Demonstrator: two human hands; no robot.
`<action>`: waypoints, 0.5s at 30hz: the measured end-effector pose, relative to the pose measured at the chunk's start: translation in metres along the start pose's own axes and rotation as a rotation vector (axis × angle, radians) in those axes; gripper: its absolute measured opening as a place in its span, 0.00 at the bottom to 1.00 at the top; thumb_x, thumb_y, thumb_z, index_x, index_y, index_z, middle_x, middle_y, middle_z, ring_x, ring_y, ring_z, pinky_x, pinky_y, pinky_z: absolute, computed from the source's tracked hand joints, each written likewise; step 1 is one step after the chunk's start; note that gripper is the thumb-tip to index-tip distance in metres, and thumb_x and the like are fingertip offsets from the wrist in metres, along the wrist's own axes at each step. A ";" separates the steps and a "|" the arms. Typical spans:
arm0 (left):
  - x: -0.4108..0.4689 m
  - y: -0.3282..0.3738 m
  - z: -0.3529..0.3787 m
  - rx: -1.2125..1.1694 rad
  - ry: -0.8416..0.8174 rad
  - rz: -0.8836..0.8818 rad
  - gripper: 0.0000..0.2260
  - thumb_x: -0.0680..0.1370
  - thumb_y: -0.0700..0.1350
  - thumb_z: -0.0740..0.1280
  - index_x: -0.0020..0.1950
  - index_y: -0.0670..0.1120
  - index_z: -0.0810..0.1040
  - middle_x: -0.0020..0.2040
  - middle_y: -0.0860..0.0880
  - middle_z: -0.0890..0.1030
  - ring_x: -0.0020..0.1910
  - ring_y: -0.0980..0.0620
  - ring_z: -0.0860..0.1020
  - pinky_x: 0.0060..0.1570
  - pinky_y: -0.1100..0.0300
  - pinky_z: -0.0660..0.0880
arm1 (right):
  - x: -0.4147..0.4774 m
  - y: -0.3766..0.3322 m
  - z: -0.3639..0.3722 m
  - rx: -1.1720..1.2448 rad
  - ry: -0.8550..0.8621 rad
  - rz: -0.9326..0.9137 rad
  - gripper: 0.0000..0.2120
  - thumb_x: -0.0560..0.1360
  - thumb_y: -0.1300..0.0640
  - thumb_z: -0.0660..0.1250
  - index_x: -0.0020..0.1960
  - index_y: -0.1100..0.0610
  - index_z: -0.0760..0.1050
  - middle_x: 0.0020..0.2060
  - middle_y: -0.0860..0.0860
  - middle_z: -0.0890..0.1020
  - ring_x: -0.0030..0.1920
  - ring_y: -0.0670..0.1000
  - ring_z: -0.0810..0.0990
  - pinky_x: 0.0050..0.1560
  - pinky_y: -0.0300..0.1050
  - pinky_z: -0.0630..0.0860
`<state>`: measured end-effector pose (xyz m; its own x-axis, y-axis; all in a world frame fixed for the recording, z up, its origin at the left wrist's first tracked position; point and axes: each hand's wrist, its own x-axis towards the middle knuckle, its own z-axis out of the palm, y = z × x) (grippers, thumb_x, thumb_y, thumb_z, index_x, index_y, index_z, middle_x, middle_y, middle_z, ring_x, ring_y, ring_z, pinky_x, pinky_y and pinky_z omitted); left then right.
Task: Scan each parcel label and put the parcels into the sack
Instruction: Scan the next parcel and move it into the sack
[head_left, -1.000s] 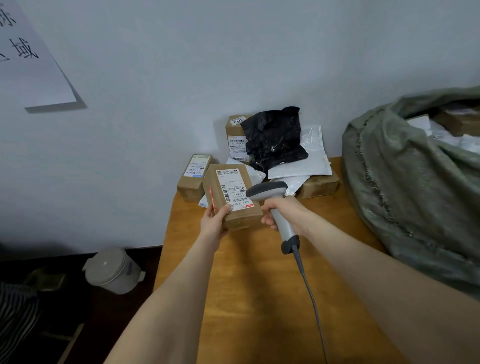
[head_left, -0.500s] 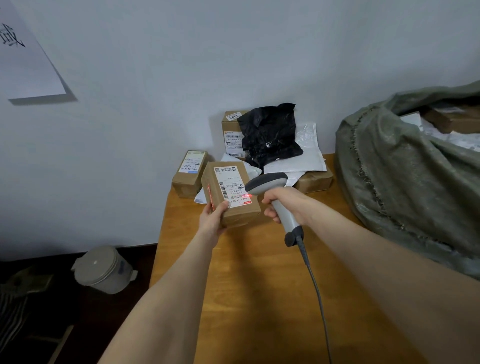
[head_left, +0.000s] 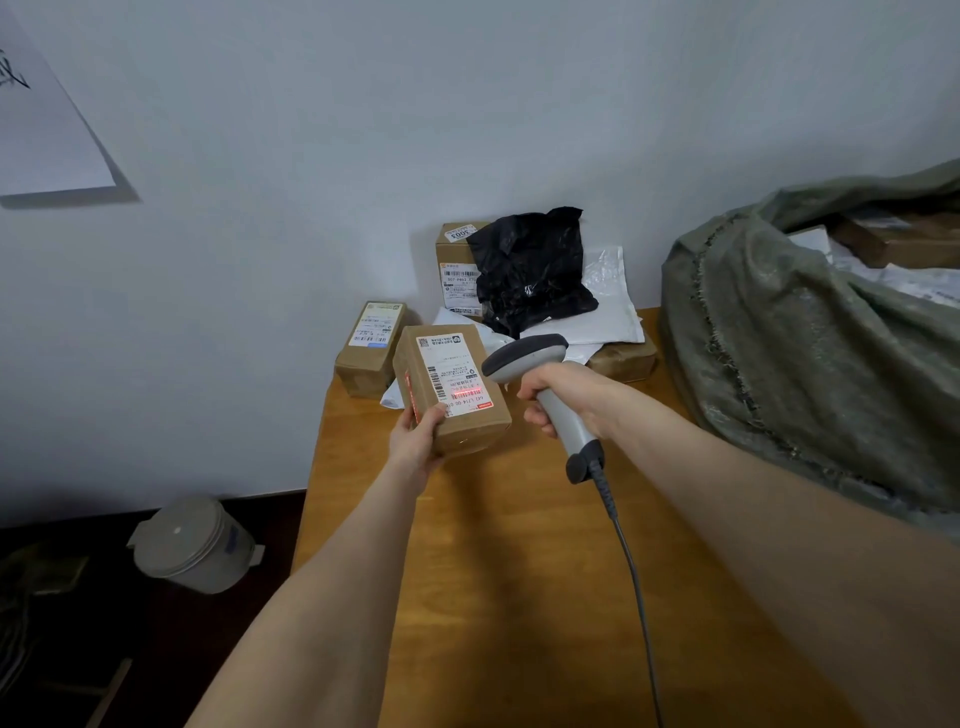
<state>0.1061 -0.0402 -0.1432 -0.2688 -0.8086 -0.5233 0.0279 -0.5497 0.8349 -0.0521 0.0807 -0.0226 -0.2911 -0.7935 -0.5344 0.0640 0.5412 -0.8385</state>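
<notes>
Now the red light (head_left: 469, 391) of the scanner (head_left: 524, 356) lies as a band across the label (head_left: 451, 364), where a moment ago it was only a small spot, so I judge this scan is nearly done. My left hand (head_left: 415, 441) grips the near end of the parcel (head_left: 467, 423) above the far left corner of the tabletop (head_left: 519, 571). My right hand (head_left: 569, 400) is curled round the scanner handle, and the sack (head_left: 805, 364) waits at the right edge.

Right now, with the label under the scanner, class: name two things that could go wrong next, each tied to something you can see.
1. The left hand grips the held parcel at its near corner only, so it might slip or tilt off the red scan line.
2. The cable of the scanner trails across the table below the right hand; it could snag as the parcel heads for the sack.
</notes>
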 end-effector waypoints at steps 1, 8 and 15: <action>0.000 0.000 0.000 0.001 0.001 -0.001 0.27 0.76 0.46 0.71 0.73 0.50 0.67 0.63 0.46 0.78 0.57 0.46 0.78 0.53 0.48 0.78 | 0.000 0.000 0.001 -0.005 0.001 -0.002 0.02 0.74 0.63 0.62 0.45 0.61 0.72 0.26 0.53 0.73 0.25 0.48 0.71 0.29 0.40 0.71; 0.000 0.000 -0.001 0.013 0.003 -0.004 0.28 0.76 0.46 0.70 0.74 0.49 0.65 0.64 0.46 0.76 0.57 0.46 0.77 0.51 0.49 0.78 | 0.003 -0.001 0.008 -0.002 -0.011 0.005 0.01 0.75 0.63 0.62 0.45 0.61 0.71 0.27 0.53 0.72 0.23 0.47 0.71 0.26 0.38 0.71; 0.003 0.002 -0.005 0.002 -0.008 -0.010 0.26 0.77 0.45 0.69 0.73 0.49 0.66 0.61 0.46 0.78 0.56 0.46 0.78 0.48 0.50 0.79 | 0.004 -0.004 0.008 -0.010 -0.023 0.010 0.04 0.74 0.62 0.63 0.47 0.61 0.73 0.26 0.53 0.73 0.25 0.48 0.71 0.28 0.39 0.71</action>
<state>0.1101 -0.0445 -0.1435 -0.2771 -0.8010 -0.5306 0.0236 -0.5577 0.8297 -0.0459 0.0731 -0.0223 -0.2684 -0.7942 -0.5452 0.0577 0.5517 -0.8321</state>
